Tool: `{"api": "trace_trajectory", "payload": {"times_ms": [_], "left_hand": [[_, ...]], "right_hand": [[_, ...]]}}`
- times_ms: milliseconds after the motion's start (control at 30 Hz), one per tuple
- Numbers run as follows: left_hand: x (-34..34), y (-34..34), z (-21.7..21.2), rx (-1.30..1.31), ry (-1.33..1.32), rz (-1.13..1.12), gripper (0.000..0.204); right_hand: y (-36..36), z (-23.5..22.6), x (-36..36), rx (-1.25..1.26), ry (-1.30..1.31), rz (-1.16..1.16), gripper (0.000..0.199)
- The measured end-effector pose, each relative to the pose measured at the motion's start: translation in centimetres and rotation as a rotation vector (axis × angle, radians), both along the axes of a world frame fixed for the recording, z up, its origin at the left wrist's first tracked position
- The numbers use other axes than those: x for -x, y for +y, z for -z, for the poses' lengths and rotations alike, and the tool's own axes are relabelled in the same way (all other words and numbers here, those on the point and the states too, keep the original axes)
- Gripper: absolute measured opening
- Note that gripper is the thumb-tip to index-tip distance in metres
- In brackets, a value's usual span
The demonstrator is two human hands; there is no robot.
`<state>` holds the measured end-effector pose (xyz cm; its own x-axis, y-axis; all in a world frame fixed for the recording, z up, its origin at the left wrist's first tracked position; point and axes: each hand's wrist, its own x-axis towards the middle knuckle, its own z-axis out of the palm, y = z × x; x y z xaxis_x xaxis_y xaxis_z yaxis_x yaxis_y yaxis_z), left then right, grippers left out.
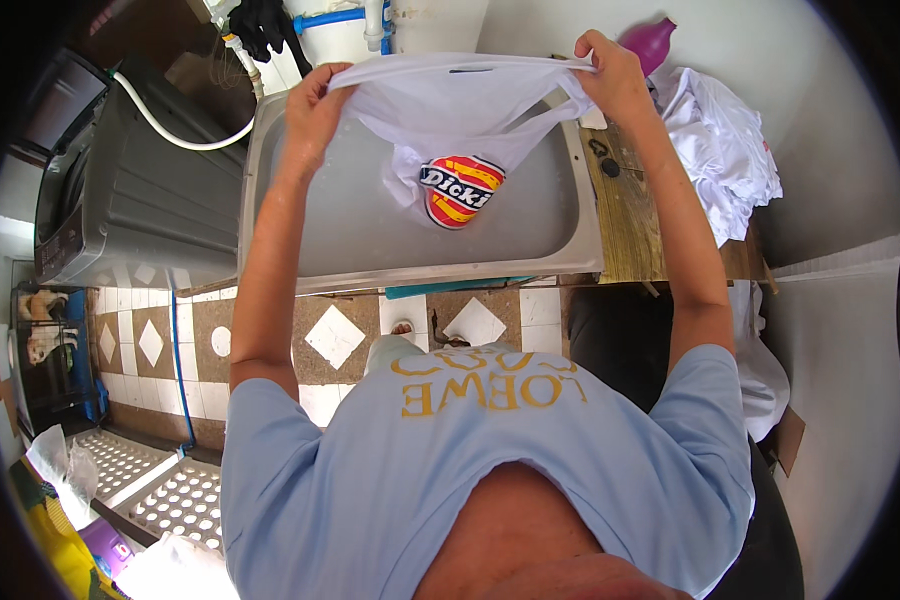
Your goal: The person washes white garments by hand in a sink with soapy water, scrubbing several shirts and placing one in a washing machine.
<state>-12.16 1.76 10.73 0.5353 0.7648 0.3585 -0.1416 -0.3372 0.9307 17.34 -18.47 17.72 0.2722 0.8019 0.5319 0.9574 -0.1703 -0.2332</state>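
Observation:
Both my hands stretch a wet white T-shirt (450,100) by its upper edge across a sink. My left hand (313,115) pinches one end of that edge, and my right hand (612,78) pinches the other. Its middle sags down into the cloudy water, where a red, yellow and black print (462,190) shows. The large grey sink (420,272) lies right below the shirt, filled with whitish water. Folds hide the lower part of the shirt.
Right of the sink, a heap of white clothes (715,150) lies on a wooden board (625,225), with a purple bottle (650,45) behind. At the left stands a grey washing machine (160,190) with a white hose (175,135). Perforated panels (175,500) lie at lower left.

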Motion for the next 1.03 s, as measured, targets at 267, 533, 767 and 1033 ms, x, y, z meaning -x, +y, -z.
{"api": "trace_trajectory", "payload": {"times_ms": [267,533,767,1033], "left_hand": [[1.6,1.7,-7.0,-0.124,0.194,0.034,0.024],[2.4,4.1,-7.5,-0.044,0.316,0.148,0.024],[2.0,6.4,-4.0,0.247,0.424,0.268,0.029],[-0.3,10.2,7.4,0.428,0.69,0.551,0.039]], "right_hand": [[0.0,-7.3,0.8,0.406,0.486,-0.149,0.028],[0.4,-10.3,4.9,0.545,0.838,-0.063,0.032],[1.2,-3.7,0.3,0.5,1.057,-0.323,0.052],[3.2,8.3,-2.9,0.42,0.814,-0.148,0.03]]}}
